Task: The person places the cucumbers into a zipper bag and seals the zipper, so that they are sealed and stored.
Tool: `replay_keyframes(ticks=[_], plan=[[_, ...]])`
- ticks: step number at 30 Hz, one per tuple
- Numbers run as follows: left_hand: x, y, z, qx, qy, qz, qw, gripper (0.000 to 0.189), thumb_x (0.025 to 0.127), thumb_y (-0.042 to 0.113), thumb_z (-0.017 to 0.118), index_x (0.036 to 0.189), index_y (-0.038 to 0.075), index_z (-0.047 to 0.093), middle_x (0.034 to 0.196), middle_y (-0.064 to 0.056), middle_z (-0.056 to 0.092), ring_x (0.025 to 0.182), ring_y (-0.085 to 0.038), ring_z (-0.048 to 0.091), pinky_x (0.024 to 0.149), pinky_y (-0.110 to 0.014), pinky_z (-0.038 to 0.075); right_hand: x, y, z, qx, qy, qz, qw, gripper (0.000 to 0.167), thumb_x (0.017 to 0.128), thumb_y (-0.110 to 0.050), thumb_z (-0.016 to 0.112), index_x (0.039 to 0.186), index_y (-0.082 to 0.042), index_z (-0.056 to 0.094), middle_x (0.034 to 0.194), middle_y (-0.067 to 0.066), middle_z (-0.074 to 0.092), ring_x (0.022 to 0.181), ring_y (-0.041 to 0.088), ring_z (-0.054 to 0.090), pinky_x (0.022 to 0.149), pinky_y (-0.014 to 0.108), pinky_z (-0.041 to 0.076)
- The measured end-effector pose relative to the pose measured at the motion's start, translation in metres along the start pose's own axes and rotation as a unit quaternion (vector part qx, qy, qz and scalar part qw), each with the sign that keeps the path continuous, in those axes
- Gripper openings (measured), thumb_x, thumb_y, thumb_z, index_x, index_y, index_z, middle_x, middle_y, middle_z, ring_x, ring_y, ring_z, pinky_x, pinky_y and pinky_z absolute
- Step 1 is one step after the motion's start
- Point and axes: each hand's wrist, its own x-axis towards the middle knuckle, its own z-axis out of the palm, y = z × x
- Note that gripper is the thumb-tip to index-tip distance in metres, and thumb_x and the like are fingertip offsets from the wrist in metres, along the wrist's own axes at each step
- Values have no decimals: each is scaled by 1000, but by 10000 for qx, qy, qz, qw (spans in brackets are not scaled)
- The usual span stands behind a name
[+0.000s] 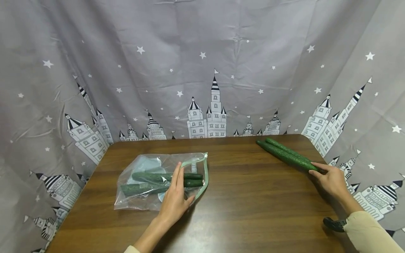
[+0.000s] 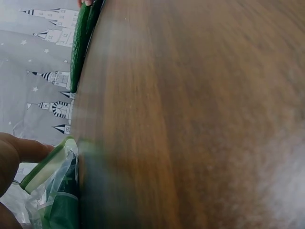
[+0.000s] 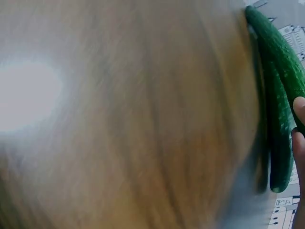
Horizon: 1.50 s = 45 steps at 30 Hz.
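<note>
On the brown wooden tabletop (image 1: 246,203), a clear bag (image 1: 134,202) of cucumbers (image 1: 143,190) is laid left of a loose cucumber (image 3: 281,157).

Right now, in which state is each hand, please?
Left hand: open, fingers straight, touching the clear bag.
Right hand: closed, pinching one cucumber near its end.

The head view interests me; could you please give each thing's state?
Clear plastic bag with green edge: lying, mouth open.
Two dark green cucumbers: inside the bag.
Two loose green cucumbers: side by side.
Left hand: fingers straight, touching the bag.
Right hand: holding a loose cucumber.
Grey printed curtain: hanging.
</note>
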Motion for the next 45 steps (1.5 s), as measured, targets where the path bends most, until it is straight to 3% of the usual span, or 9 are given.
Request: replay_keyframes(ticks=[4,8,10,14,19,23,30,40,45], plan=[[-2,-2,-1,16,-21,-55,10000,125,63,7,101,161,-3,23,171,-11,14,96,-40,68,83,-52,60,2,-8,1,159,-150,572,9981,32,88,-12,83,115,5,75,98,28,73,83,37,68,67,33,46],[-3,-2,-2,12,-61,-75,10000,125,64,6,100,161,-3,22,171,-11,14,94,-39,68,82,-52,60,7,-16,3,1717,-185,1401,9750,32,97,-8,74,120,12,70,86,9,77,78,8,71,68,14,52],[-3,-2,-2,12,-54,-72,10000,125,64,6,100,161,-4,22,171,-11,14,95,-40,68,83,-53,60,11,-21,3,3115,-73,1800,9330,22,98,-3,71,117,8,73,83,0,77,73,0,71,71,13,57],[-3,-1,-1,-3,4,16,10000,124,64,6,100,161,-4,23,171,-11,14,99,-41,67,84,-55,59,18,-32,2,5264,205,2298,8184,19,95,6,69,103,-7,80,86,3,77,74,14,76,74,25,60],[-2,2,0,5,52,71,10000,124,64,7,100,161,-4,23,171,-12,15,105,-42,66,84,-55,59,23,-43,5,6207,311,2338,7478,22,95,14,64,100,0,80,94,9,76,77,23,77,77,28,60],[-2,3,0,15,73,69,9999,124,63,7,101,160,-5,24,170,-16,17,116,-44,62,90,-55,58,23,-50,8,6728,178,2148,7078,27,96,21,56,103,8,78,97,15,73,80,28,77,81,31,60],[0,2,-2,69,24,7,10000,125,64,10,100,161,-6,22,171,-13,13,137,-45,45,105,-56,47,24,-66,9,6901,-211,2065,6933,26,98,17,56,103,5,79,102,14,74,84,29,76,82,32,60],[3,2,-3,65,26,-42,10000,125,64,9,100,161,-5,22,171,-12,13,139,-45,43,106,-56,47,22,-82,15,7044,-711,1886,6806,26,101,14,54,107,6,78,107,14,74,88,29,76,84,32,60],[4,2,-3,57,4,-25,10000,125,64,9,100,161,-5,22,171,-12,13,138,-45,44,105,-55,48,20,-89,19,6928,-1035,1693,6933,28,102,13,52,109,5,78,111,12,71,92,27,76,86,32,60]])
